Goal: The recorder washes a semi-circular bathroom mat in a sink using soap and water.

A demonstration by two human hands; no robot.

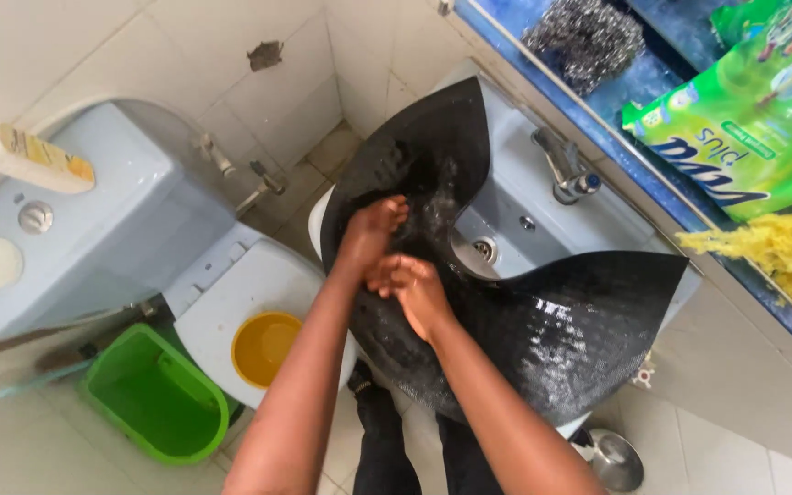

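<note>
Both hands press flat on the wet black mat (543,321) draped over the sink (515,174), left hand (373,229) at eleven o'clock of right hand (414,289), apparently scrubbing, grip open on neither side clamped.

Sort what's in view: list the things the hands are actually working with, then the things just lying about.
In use: black mat, left hand, right hand, light blue sink, tap.

Lying about: steel scourer, green packet, yellow fibre bundle, green bucket, yellow bowl, toilet cistern.
</note>
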